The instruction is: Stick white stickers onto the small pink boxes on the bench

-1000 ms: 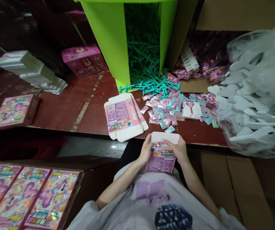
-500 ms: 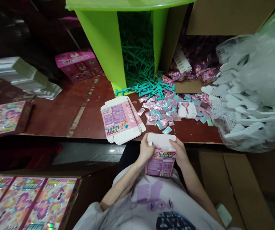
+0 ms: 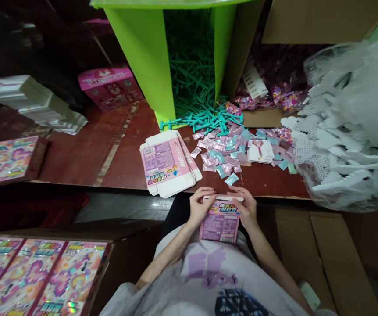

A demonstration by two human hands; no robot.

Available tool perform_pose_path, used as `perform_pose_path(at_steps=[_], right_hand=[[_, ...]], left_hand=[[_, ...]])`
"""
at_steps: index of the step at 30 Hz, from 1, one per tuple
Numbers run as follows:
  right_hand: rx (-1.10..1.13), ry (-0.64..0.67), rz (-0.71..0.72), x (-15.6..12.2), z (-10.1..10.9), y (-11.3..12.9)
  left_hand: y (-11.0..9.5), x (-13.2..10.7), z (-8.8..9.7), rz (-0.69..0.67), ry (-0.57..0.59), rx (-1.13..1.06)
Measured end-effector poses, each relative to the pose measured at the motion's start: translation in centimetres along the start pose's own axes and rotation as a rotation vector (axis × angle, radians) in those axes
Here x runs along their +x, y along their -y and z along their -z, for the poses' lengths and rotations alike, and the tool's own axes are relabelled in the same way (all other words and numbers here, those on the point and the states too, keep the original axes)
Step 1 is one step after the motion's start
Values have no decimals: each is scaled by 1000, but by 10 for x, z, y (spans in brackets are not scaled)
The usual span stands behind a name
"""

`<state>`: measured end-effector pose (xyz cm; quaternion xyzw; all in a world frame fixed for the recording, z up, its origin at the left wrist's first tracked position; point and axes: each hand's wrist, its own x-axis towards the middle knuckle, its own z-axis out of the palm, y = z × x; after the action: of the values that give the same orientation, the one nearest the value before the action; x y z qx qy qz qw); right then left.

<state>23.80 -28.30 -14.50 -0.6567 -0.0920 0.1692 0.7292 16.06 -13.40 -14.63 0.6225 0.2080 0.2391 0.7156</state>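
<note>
A small pink and purple printed box [image 3: 220,223] stands close to my body, below the table edge, its printed face towards me. My left hand [image 3: 201,206] grips its upper left corner, fingers over the top. At the upper right corner my right hand [image 3: 245,205] holds it too, thumb on the printed face. The white end flap [image 3: 223,197] is folded down between my fingers, showing as a narrow strip. Just beyond my hands lie pink and blue sachets [image 3: 223,153]. Flattened pink cartons [image 3: 167,164] are stacked to their left.
Teal stick tools [image 3: 208,118] spill from a green bin [image 3: 146,57]. White pegboards [image 3: 327,136] fill a plastic bag at right. Folded leaflets [image 3: 260,152] lie by the sachets. A paper stack [image 3: 37,103] and pink box [image 3: 110,87] stand left; finished-looking boxes [image 3: 73,276] fill a carton lower left.
The box's white end flap, raised before, is now folded down over the top. Both my hands have moved their fingers onto the top edge.
</note>
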Motion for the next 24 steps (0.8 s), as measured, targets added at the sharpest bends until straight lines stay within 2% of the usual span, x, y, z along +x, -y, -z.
perform_pose_path(at_steps=[3,8,11,13,16,20,22,24], right_hand=[[-10,-31,-21,0,4,-3],[-58,211,17,4,28,6],[-194,337,115,6,40,14],[-317,366,192,4,44,17],[-468,394,282,-2,46,16],[-530,486,348,-8,51,29],[-483,525,361,-3,55,47],[-406,462,374,9,54,69]], left_hand=[[1,-1,-1,21,-2,-6],[2,-2,10,-51,199,-16],[-4,-4,21,-127,299,116],[-11,-4,26,-168,355,228],[-25,-2,26,-159,419,358],[-55,-7,25,-161,491,496],[-85,-18,34,-261,491,509],[-125,-31,54,-443,396,524]])
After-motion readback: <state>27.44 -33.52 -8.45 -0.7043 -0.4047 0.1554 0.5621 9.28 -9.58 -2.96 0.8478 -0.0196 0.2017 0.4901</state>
